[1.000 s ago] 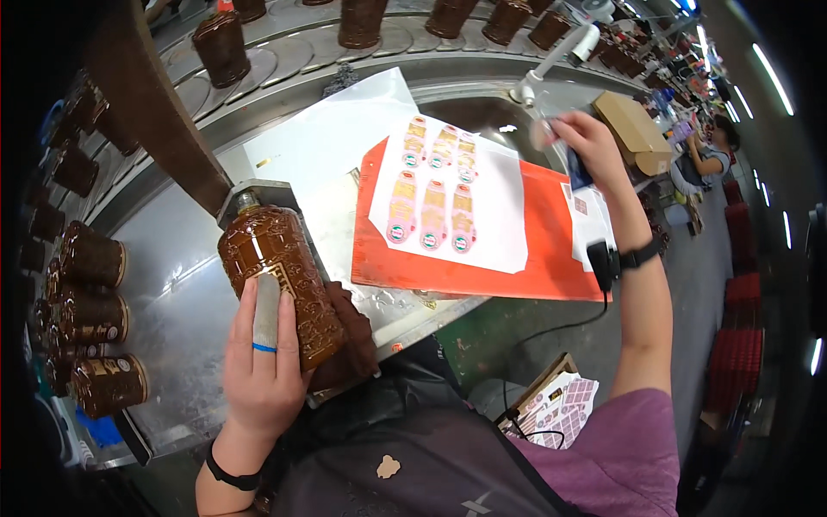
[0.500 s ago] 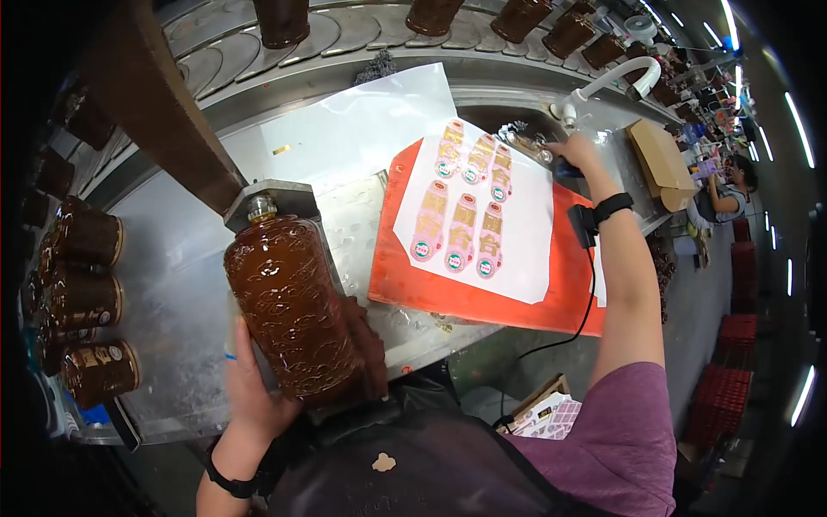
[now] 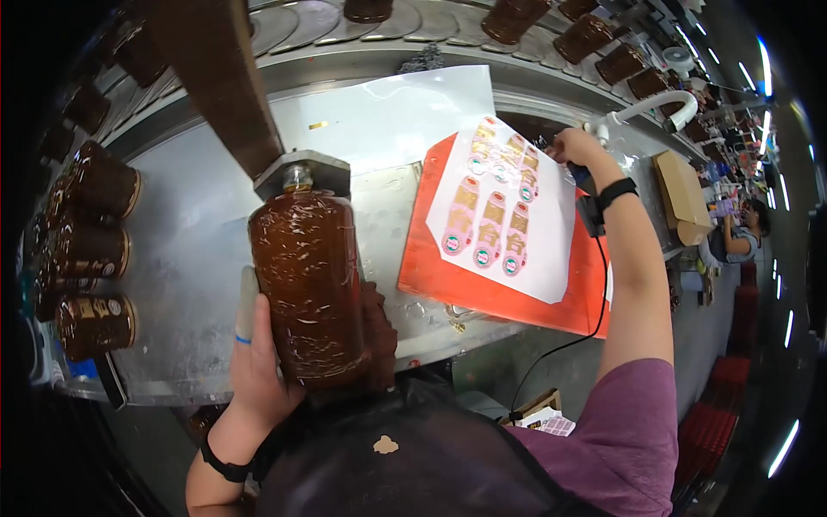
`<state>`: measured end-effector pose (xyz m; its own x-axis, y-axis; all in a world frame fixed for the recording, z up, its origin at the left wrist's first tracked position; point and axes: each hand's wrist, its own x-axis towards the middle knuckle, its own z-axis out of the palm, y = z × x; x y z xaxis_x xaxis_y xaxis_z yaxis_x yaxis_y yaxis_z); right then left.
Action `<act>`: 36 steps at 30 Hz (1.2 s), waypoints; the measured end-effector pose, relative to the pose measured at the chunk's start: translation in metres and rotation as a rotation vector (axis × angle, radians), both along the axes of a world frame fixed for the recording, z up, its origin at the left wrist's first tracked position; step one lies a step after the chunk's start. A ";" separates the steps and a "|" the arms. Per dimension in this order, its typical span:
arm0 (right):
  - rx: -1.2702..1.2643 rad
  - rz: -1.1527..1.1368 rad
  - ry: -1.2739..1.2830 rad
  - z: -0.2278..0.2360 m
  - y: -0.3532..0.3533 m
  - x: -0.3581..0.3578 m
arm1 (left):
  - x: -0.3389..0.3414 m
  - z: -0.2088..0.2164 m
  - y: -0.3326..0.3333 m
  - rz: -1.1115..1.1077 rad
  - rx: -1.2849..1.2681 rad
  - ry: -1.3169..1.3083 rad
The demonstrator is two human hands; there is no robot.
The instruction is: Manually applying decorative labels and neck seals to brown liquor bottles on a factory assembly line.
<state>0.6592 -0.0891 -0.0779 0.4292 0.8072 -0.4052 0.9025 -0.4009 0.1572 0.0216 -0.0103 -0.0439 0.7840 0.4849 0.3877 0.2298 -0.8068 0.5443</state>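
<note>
A glossy brown embossed bottle (image 3: 307,284) lies tilted in front of me, its neck against a metal holder (image 3: 303,172) and a brown cloth (image 3: 379,332) at its right side. My left hand (image 3: 258,362) holds the bottle's lower left side, fingers stretched along it; one finger wears a pale cover with a blue band. My right hand (image 3: 579,148) reaches to the far corner of a white sheet (image 3: 538,280) with pink and gold labels, beside the basin. Its fingers are curled, and what they hold, if anything, is hidden. An orange-red board (image 3: 439,284) lies under the sheet.
Several brown bottles (image 3: 95,327) stand at the left. A brown post (image 3: 215,77) rises beside the holder. Beyond the metal table runs a plate conveyor (image 3: 379,30) with bottles. A white faucet (image 3: 655,103), a cardboard box (image 3: 680,198) and a seated person (image 3: 745,233) are at the right.
The view has shifted, so most things sit farther right. The bottle stands straighter in view. My right hand's fingers have come to the sheet's far corner; my left stays on the bottle.
</note>
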 end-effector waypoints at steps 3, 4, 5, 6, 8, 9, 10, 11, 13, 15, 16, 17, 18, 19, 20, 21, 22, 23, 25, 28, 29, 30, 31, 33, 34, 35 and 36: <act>0.282 -0.066 0.047 0.034 -0.010 -0.016 | -0.002 0.002 0.001 0.031 -0.457 0.068; 0.480 -0.128 0.207 0.047 -0.013 -0.031 | -0.001 0.002 0.001 0.030 -0.370 0.012; 0.474 -0.004 -0.064 0.067 -0.020 -0.049 | 0.002 0.002 0.002 0.031 -0.282 -0.042; 0.607 0.081 -0.001 0.083 -0.021 -0.071 | 0.004 0.002 0.004 0.009 -0.307 -0.049; 0.730 0.106 0.058 0.112 -0.021 -0.122 | 0.008 0.000 0.007 -0.013 -0.294 -0.073; 0.752 0.110 0.064 0.126 -0.022 -0.152 | 0.010 -0.002 0.008 -0.012 -0.235 -0.077; 0.743 0.067 0.129 0.136 -0.022 -0.181 | 0.010 -0.002 0.009 -0.029 -0.319 -0.079; 0.755 0.069 0.200 0.144 -0.022 -0.211 | 0.009 -0.003 0.009 -0.018 -0.318 -0.075; 0.892 0.155 0.766 0.149 -0.020 -0.267 | 0.008 -0.004 0.009 -0.038 -0.267 -0.088; 0.920 0.076 0.905 0.155 -0.025 -0.317 | 0.008 -0.005 0.012 -0.060 -0.280 -0.129; 0.892 0.091 1.046 0.158 -0.023 -0.335 | 0.008 -0.006 0.013 -0.074 -0.333 -0.137; 0.858 0.082 1.157 0.160 -0.021 -0.351 | 0.007 -0.007 0.015 -0.089 -0.387 -0.142; 0.826 0.029 1.261 0.160 -0.018 -0.366 | 0.007 -0.008 0.018 -0.089 -0.388 -0.146; 0.782 0.005 1.356 0.157 -0.011 -0.376 | 0.007 -0.009 0.021 -0.136 -0.454 -0.103; 0.725 0.005 1.382 0.156 -0.005 -0.384 | 0.005 -0.009 0.023 -0.181 -0.520 -0.061; 0.670 0.009 1.425 0.153 0.002 -0.390 | 0.002 -0.008 0.025 -0.178 -0.519 -0.064; 0.655 -0.036 1.422 0.146 0.010 -0.395 | -0.003 -0.006 0.027 -0.184 -0.555 -0.002; 0.644 -0.058 1.450 0.137 0.018 -0.399 | -0.006 -0.004 0.028 -0.191 -0.590 0.061; 0.614 -0.128 1.415 0.122 0.029 -0.404 | -0.006 0.001 0.035 -0.272 -0.722 -0.033; 0.700 -0.128 1.465 0.106 0.029 -0.410 | 0.006 0.010 0.035 -0.036 -0.964 -0.263; 0.745 -0.095 1.362 0.104 0.027 -0.411 | 0.013 0.012 0.032 -0.041 -0.986 -0.249; 0.807 -0.083 1.245 0.102 0.025 -0.413 | 0.020 0.015 0.030 -0.019 -0.834 -0.219; 0.794 -0.070 1.259 0.101 0.024 -0.414 | 0.025 0.017 0.028 -0.002 -0.681 -0.187; 0.850 0.012 1.122 0.101 0.022 -0.416 | 0.030 0.021 0.024 0.012 -0.574 -0.143; 0.863 0.004 1.085 0.101 0.023 -0.416 | 0.032 0.022 0.023 0.032 -0.539 -0.134; 0.864 -0.023 1.083 0.101 0.024 -0.417 | 0.033 0.023 0.022 0.055 -0.505 -0.131; 0.871 -0.032 1.093 0.100 0.026 -0.417 | 0.034 0.023 0.021 0.045 -0.504 -0.119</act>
